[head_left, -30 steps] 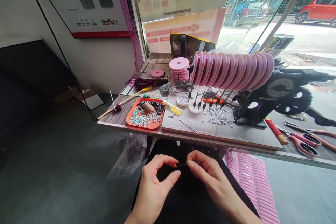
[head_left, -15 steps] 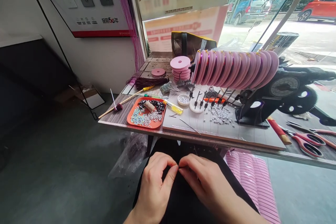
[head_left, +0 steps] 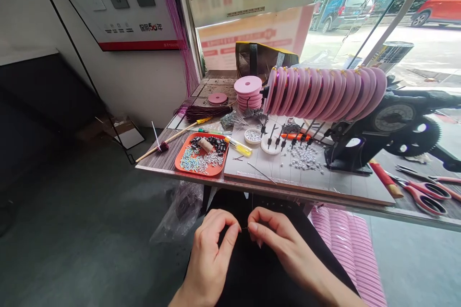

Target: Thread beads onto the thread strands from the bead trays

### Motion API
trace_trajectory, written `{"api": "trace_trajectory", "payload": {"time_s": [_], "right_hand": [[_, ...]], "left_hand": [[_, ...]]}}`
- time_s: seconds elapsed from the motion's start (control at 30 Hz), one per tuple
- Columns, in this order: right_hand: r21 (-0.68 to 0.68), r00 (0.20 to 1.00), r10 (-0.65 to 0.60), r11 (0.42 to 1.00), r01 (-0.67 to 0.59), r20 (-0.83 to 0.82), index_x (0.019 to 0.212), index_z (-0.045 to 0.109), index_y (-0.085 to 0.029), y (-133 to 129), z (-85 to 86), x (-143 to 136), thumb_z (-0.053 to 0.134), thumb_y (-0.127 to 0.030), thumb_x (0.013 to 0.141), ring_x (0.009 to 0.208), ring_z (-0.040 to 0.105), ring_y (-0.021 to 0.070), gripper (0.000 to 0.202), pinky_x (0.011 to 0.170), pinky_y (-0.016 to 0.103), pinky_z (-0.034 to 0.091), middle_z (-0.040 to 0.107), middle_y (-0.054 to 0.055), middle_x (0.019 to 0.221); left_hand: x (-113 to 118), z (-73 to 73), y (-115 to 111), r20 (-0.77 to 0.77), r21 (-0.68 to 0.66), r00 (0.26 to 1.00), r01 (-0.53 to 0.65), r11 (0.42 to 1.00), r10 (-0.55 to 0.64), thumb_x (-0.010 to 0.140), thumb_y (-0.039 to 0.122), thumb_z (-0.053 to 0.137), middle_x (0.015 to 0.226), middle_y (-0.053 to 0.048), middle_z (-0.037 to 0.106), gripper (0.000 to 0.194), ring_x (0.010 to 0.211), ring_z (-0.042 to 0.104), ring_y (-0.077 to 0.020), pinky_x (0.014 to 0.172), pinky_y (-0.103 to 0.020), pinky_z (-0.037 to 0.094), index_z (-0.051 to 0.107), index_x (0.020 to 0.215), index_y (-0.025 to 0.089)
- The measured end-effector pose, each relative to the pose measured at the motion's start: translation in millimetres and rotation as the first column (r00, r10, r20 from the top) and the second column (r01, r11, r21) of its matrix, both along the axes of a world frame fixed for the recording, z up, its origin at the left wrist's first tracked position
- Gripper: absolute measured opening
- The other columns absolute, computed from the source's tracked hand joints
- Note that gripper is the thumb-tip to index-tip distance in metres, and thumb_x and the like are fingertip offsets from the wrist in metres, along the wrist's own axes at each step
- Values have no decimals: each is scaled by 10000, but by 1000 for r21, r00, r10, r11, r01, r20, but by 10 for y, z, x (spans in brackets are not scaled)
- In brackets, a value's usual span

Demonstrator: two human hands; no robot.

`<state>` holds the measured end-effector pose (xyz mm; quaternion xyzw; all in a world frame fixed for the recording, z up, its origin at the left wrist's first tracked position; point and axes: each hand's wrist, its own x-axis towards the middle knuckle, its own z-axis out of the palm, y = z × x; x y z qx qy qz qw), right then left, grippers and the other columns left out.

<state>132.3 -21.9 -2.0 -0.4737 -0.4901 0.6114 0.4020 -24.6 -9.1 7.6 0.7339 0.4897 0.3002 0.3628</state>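
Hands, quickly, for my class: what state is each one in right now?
Left hand: closed in a pinch, holding a thin strand.
Right hand: closed in a pinch, holding the same strand.

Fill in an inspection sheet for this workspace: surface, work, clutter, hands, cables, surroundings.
Surface: wood-patterned table, board lying on it.
Work: fine strand spanning the gap between left hand and right hand.
Clutter: orange tray of beads, loose white beads on the board, scissors at right, pink discs on a black machine.
Hands: each pinches the strand.
Cables: none certain; thin black line at left, cord or rod unclear.
Surroundings: window, cars outside; clear plastic below the table.
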Motion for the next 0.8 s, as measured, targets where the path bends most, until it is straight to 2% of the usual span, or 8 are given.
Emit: {"api": "trace_trajectory", "payload": {"time_s": [0.2, 0.4, 0.5, 0.6, 0.7, 0.8], "right_hand": [[1, 1000, 5, 1000, -5, -17, 689, 461, -168, -3, -2, -23, 489, -389, 854, 609, 329, 116, 277, 560, 238, 267, 394, -34, 626], [10, 999, 27, 1000, -27, 22, 683, 467, -170, 46, -13, -36, 491, -402, 853, 617, 344, 117, 289, 570, 233, 279, 406, -34, 629], [33, 997, 38, 999, -40, 67, 692, 467, -177, 101, 33, -41, 481, -415, 852, 617, 351, 120, 287, 567, 229, 285, 408, -33, 634], [37, 992, 58, 997, -62, 108, 700, 460, -187, 165, 96, -49, 453, -456, 854, 584, 353, 120, 311, 541, 224, 283, 388, -38, 609], [62, 987, 58, 996, -68, 151, 684, 440, -192, 231, 118, -60, 433, -473, 858, 573, 334, 121, 330, 528, 225, 277, 365, -36, 604], [87, 982, 46, 994, -62, 182, 677, 430, -192, 287, 75, -67, 426, -461, 864, 593, 344, 127, 327, 545, 228, 285, 375, -30, 619]], "left_hand": [[17, 5, 2, -34, 52, 999, 42, 998, -40, 886, 243, 407, 765, -33, 577, 184, 745, 559, -173, 696, -288, 438, 520, 750, 197], [1, -34, 0, -47, 54, 998, -32, 998, 35, 888, 245, 401, 718, -22, 557, 205, 687, 550, -162, 639, -274, 432, 497, 714, 194], [-61, 1, 75, -44, 70, 998, -33, 997, 36, 888, 243, 401, 719, -20, 568, 210, 690, 558, -158, 642, -267, 441, 506, 713, 194], [-173, 122, 335, -78, 191, 995, -54, 980, 70, 871, 227, 436, 789, -32, 606, 160, 765, 567, -170, 691, -280, 448, 561, 777, 195], [-288, 257, 752, -200, 411, 960, -100, 906, 196, 828, 194, 508, 827, -40, 614, 108, 839, 546, -197, 765, -334, 424, 608, 789, 196], [-325, 303, 1134, -431, 424, 894, 81, 902, 122, 788, 155, 555, 847, -35, 612, 100, 862, 528, -209, 781, -361, 399, 632, 751, 205]]}}
